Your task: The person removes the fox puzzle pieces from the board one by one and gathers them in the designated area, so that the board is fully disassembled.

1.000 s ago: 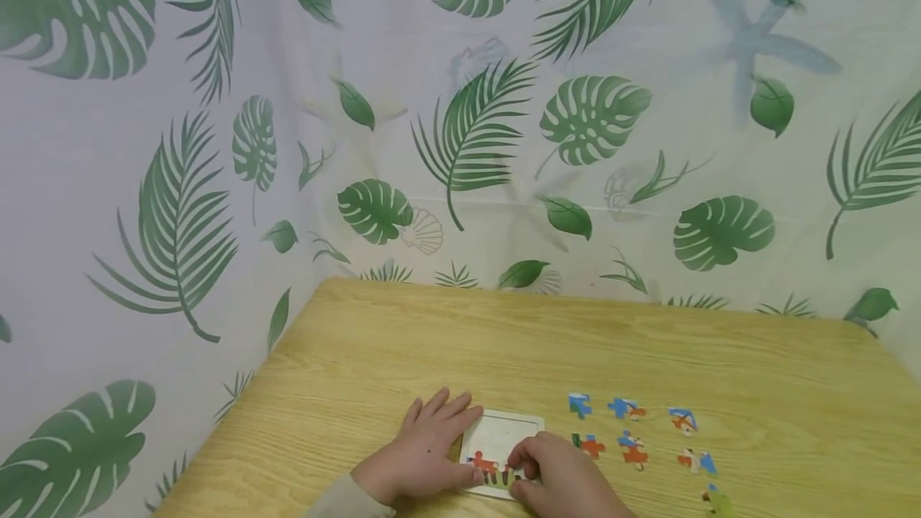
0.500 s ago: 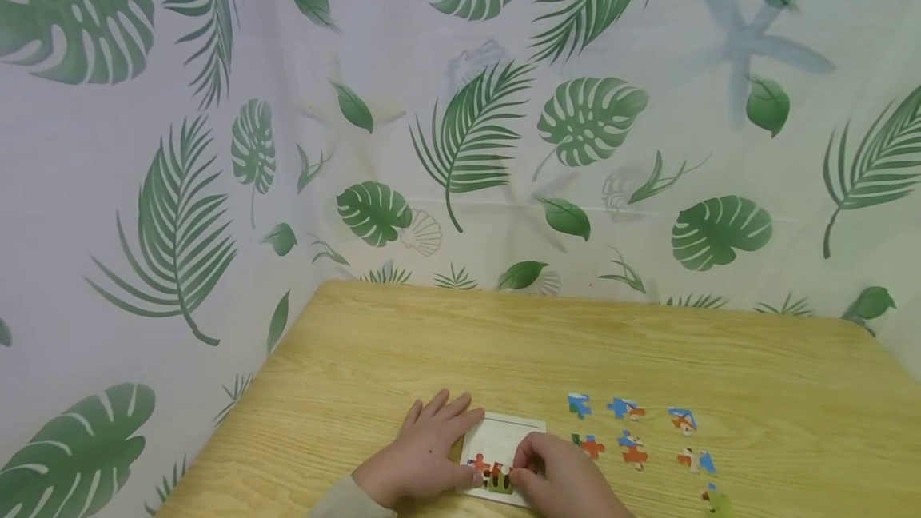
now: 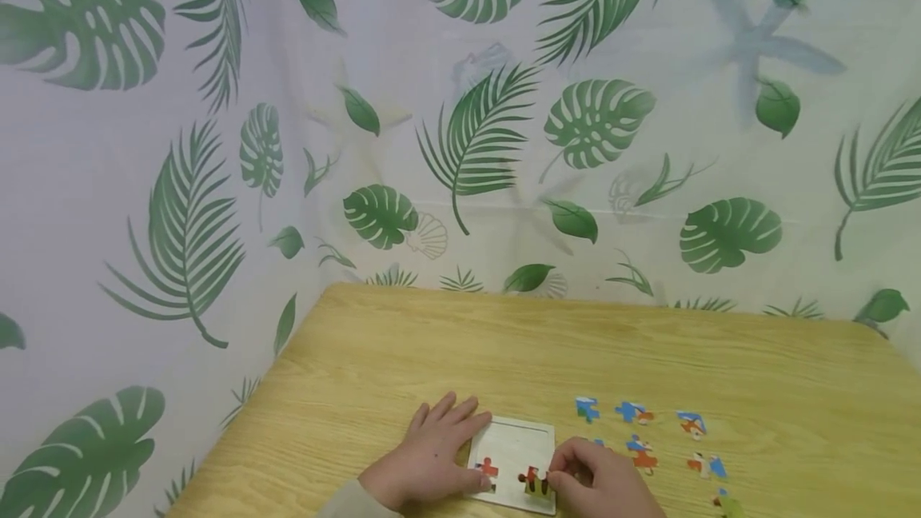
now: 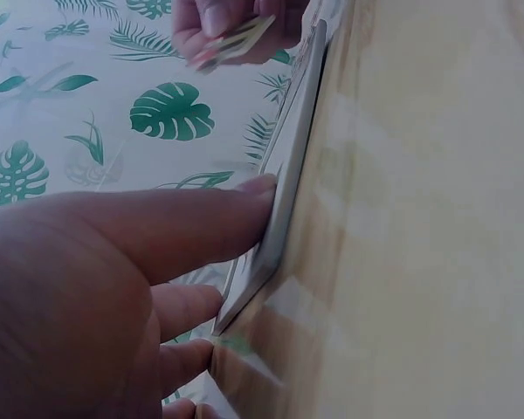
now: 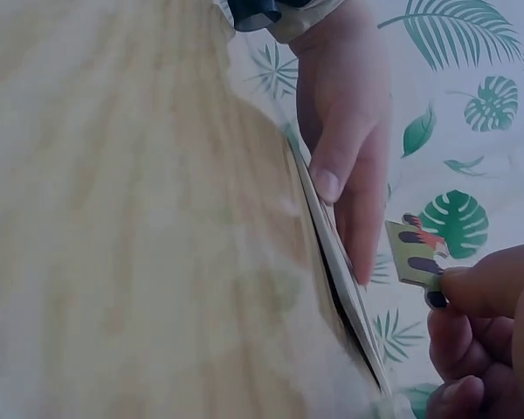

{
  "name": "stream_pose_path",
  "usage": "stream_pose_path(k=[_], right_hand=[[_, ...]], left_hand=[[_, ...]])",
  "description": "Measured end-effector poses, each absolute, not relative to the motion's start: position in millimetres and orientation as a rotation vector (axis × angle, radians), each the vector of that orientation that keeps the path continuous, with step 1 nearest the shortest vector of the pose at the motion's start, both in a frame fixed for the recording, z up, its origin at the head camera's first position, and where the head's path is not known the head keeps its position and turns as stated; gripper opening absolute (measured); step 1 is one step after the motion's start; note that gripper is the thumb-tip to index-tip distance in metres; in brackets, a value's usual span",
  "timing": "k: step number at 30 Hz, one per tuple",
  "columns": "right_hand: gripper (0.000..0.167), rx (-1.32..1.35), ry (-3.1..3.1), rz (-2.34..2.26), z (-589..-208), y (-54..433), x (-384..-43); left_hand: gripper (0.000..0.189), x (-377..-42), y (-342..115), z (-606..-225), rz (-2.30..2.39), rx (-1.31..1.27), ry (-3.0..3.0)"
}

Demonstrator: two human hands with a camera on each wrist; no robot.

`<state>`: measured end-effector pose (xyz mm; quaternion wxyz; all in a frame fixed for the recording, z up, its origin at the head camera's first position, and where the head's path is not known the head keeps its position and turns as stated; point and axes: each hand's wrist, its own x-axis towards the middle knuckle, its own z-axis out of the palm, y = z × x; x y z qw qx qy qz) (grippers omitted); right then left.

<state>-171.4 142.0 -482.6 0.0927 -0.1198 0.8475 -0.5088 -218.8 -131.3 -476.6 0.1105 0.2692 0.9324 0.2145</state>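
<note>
A square white puzzle tray (image 3: 514, 444) lies on the wooden table. My left hand (image 3: 432, 454) rests at its left side, fingers spread and fairly straight, the thumb over the tray's lower left edge. By that thumb, a red jigsaw piece (image 3: 489, 467) sits in the tray's lower left corner. Between thumb and fingers, my right hand (image 3: 608, 478) pinches another jigsaw piece (image 3: 536, 481), green with red and dark patches, over the tray's lower right part. In the right wrist view this held piece (image 5: 412, 255) is raised and tilted, apart from the tray.
Several loose jigsaw pieces lie right of the tray, among them a blue one (image 3: 587, 408), a blue and orange one (image 3: 691, 424) and a green one (image 3: 728, 504). My right hand partly hides one. Behind the table (image 3: 403, 342) hangs a leaf-patterned curtain (image 3: 504, 246).
The right hand first shifted the green and red piece left along the tray's bottom, then lifted it and carried it right, away from the red piece. My left hand has kept its place on the tray.
</note>
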Motion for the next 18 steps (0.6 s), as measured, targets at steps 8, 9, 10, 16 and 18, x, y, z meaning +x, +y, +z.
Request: stream_pose_path(k=[8,9,10,16,18], right_hand=[[0.019,-0.331,2.613,-1.348,-483.6,191.6,-164.6],[0.018,-0.331,2.630,-1.332,-484.1,197.8,-164.1],[0.018,-0.325,2.637,-1.324,-484.7,203.9,-163.6],[0.016,-0.353,2.686,-1.205,-488.8,238.8,-164.0],[0.016,-0.345,2.704,-1.156,-489.2,248.5,-165.3]], left_hand=[[0.083,-220.3,-131.7,-478.3,0.642,0.801,2.733],[0.083,-220.4,-131.9,-478.9,0.641,0.801,2.734],[0.083,-220.5,-131.7,-479.1,0.635,0.803,2.735],[0.084,-220.2,-130.1,-478.3,0.626,0.791,2.732],[0.084,-220.0,-129.3,-477.1,0.630,0.783,2.726]])
